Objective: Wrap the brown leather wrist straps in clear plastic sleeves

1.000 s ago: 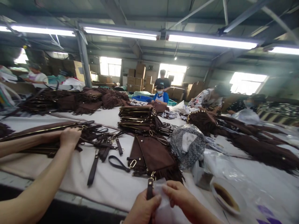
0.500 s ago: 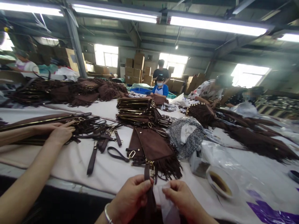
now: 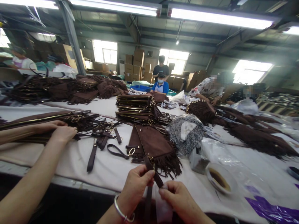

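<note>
My left hand (image 3: 139, 183), with a silver bangle at the wrist, pinches a dark brown strap (image 3: 153, 169) near its metal clip. My right hand (image 3: 176, 196) grips the strap's lower end together with a white translucent sheet (image 3: 163, 207) that hangs down. Just beyond my hands lies a brown fringed bag (image 3: 154, 141), joined to the strap. To its left rest a looped wrist strap (image 3: 118, 151) with a gold clip and a short loose strap (image 3: 92, 157).
Another person's hands (image 3: 63, 133) touch bags at the left. Stacked bags (image 3: 135, 109) stand behind. On the right are a grey speckled bundle (image 3: 184, 133), a tape roll (image 3: 219, 180), clear plastic and purple film (image 3: 273, 210). Several people work farther back.
My left hand has moved slightly up and left. My right hand has come to the strap's end, which now slants down to the right. The other person's hand at the left has curled in.
</note>
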A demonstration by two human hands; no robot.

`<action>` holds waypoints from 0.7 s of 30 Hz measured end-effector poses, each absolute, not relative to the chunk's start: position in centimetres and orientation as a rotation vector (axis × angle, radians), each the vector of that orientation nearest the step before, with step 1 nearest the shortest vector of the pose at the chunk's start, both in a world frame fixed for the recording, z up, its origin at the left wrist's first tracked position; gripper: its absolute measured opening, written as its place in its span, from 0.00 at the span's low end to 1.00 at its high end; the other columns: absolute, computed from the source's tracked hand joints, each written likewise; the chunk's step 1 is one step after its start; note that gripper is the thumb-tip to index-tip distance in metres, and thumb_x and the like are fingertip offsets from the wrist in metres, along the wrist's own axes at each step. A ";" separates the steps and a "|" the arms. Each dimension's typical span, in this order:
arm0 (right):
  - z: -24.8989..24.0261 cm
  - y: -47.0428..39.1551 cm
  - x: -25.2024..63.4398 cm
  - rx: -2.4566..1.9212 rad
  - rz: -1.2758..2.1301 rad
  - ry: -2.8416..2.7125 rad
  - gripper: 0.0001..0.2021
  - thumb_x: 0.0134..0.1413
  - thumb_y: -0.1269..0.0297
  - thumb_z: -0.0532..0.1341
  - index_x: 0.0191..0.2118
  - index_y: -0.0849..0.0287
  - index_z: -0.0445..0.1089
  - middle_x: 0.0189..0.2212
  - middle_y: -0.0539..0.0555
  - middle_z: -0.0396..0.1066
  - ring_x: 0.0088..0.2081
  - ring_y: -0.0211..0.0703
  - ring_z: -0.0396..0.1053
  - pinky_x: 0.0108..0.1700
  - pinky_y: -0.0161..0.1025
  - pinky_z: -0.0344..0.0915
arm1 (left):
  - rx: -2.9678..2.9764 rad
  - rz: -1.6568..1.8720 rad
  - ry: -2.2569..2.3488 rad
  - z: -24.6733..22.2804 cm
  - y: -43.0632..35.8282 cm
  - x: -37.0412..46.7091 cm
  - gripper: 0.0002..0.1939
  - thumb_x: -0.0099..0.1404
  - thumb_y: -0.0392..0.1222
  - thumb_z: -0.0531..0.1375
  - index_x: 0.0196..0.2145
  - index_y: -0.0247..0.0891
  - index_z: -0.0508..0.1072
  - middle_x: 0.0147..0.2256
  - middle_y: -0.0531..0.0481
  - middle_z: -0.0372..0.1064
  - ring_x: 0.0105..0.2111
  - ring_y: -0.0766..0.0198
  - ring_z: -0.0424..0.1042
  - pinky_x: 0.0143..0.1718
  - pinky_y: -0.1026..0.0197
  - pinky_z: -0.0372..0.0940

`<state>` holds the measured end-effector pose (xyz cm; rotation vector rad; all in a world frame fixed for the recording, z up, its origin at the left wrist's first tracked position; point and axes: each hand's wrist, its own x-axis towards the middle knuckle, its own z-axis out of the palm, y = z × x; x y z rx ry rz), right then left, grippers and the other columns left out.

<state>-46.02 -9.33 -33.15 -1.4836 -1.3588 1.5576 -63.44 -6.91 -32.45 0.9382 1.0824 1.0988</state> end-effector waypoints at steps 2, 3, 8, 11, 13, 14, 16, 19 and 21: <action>-33.4 -9.4 -46.0 -1.455 1.580 -1.346 0.11 0.45 0.59 0.63 0.22 0.62 0.67 0.17 0.47 0.61 0.21 0.33 0.55 0.23 0.33 0.50 | 0.951 1.106 1.099 -32.4 -6.9 -63.5 0.14 0.56 0.48 0.65 0.31 0.32 0.75 0.25 0.49 0.71 0.25 0.65 0.66 0.30 0.62 0.64; -33.4 -9.4 -45.9 -1.445 1.580 -1.348 0.11 0.45 0.59 0.63 0.23 0.63 0.68 0.18 0.47 0.62 0.22 0.34 0.56 0.24 0.33 0.51 | 0.955 1.110 1.105 -32.4 -6.9 -63.5 0.14 0.56 0.48 0.65 0.31 0.32 0.75 0.25 0.49 0.71 0.25 0.65 0.66 0.30 0.61 0.64; -33.2 -9.5 -45.8 -1.440 1.596 -1.330 0.12 0.45 0.59 0.63 0.22 0.63 0.67 0.17 0.47 0.62 0.21 0.33 0.55 0.23 0.33 0.50 | 1.043 1.096 1.112 -32.5 -6.8 -63.5 0.13 0.58 0.47 0.64 0.31 0.32 0.76 0.24 0.50 0.70 0.24 0.66 0.65 0.28 0.63 0.61; -33.1 -9.4 -45.7 -1.426 1.594 -1.346 0.12 0.45 0.59 0.63 0.22 0.63 0.68 0.18 0.47 0.63 0.21 0.34 0.56 0.24 0.33 0.51 | 1.108 1.093 1.144 -32.8 -6.7 -63.4 0.13 0.59 0.47 0.63 0.31 0.33 0.76 0.23 0.50 0.70 0.24 0.66 0.65 0.27 0.64 0.60; -33.1 -9.3 -45.5 -1.411 1.601 -1.354 0.12 0.46 0.59 0.64 0.23 0.64 0.69 0.18 0.48 0.64 0.22 0.34 0.58 0.25 0.33 0.53 | 1.141 1.091 1.159 -33.0 -6.6 -63.5 0.12 0.59 0.47 0.63 0.30 0.33 0.76 0.23 0.50 0.70 0.25 0.66 0.65 0.27 0.64 0.59; -33.2 -9.3 -45.5 -1.406 1.613 -1.346 0.12 0.46 0.59 0.64 0.23 0.64 0.69 0.18 0.48 0.64 0.22 0.34 0.58 0.25 0.33 0.53 | 1.156 1.089 1.159 -33.1 -6.7 -63.5 0.12 0.59 0.47 0.63 0.30 0.33 0.76 0.23 0.50 0.69 0.25 0.65 0.65 0.27 0.64 0.59; -33.5 -9.3 -45.3 -1.400 1.647 -1.302 0.13 0.46 0.57 0.65 0.23 0.64 0.68 0.18 0.48 0.64 0.21 0.34 0.58 0.24 0.33 0.53 | 1.169 1.083 1.144 -33.3 -6.8 -63.5 0.12 0.59 0.47 0.63 0.31 0.33 0.76 0.23 0.51 0.69 0.24 0.65 0.65 0.27 0.64 0.59; -34.1 -9.3 -45.0 -1.387 1.681 -1.249 0.15 0.46 0.56 0.65 0.23 0.63 0.68 0.18 0.48 0.64 0.20 0.33 0.57 0.23 0.33 0.52 | 1.161 1.082 1.096 -33.3 -7.1 -63.5 0.12 0.59 0.47 0.63 0.32 0.33 0.76 0.23 0.51 0.68 0.24 0.66 0.64 0.27 0.64 0.59; -34.3 -9.3 -44.9 -1.393 1.676 -1.259 0.15 0.47 0.55 0.64 0.24 0.63 0.68 0.17 0.47 0.63 0.20 0.33 0.56 0.23 0.33 0.51 | 1.160 1.073 1.074 -33.2 -7.3 -63.5 0.12 0.59 0.46 0.63 0.31 0.33 0.76 0.22 0.52 0.67 0.24 0.66 0.63 0.27 0.64 0.58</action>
